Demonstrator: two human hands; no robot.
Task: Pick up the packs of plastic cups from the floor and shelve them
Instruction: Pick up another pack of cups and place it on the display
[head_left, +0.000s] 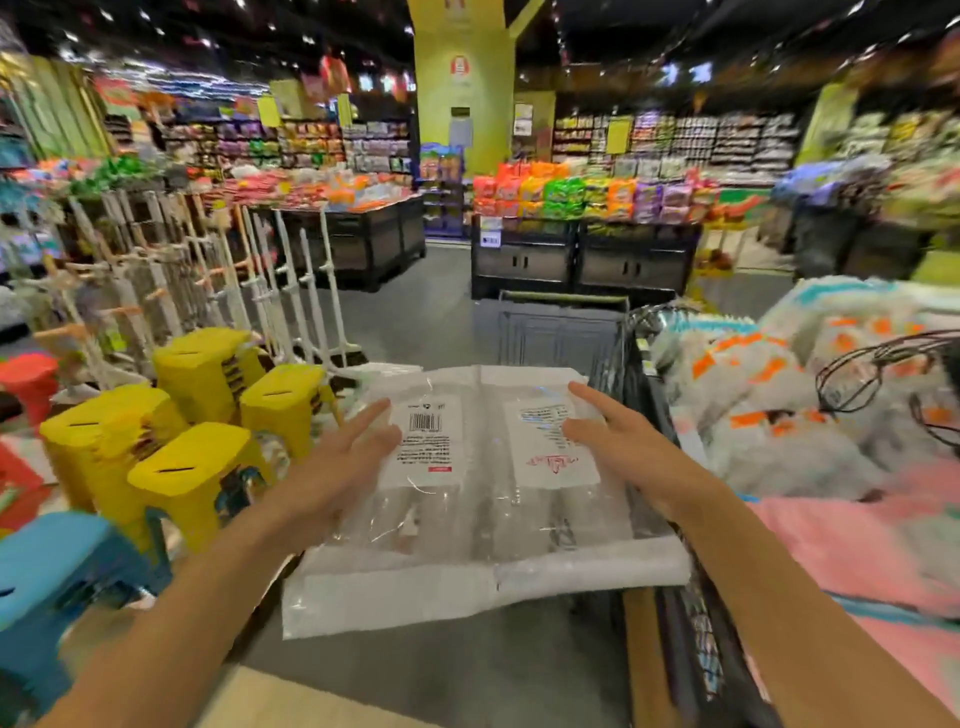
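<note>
My left hand (332, 457) at 9 o'clock and right hand (623, 441) at 3 press straight, spread fingers against the pack of plastic cups (483, 525) in front of me; I judge it light, slick and crushable, so I'd squeeze its sides gently.

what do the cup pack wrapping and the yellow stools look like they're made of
Pack of plastic cups: thin clear plastic film, glossy, judging by the glare streaks and wrinkles; the white printed labels look like paper, though that is uncertain. Yellow stools: probably moulded plastic, smooth with a slight sheen, uniform in colour and nested in stacks.
</note>
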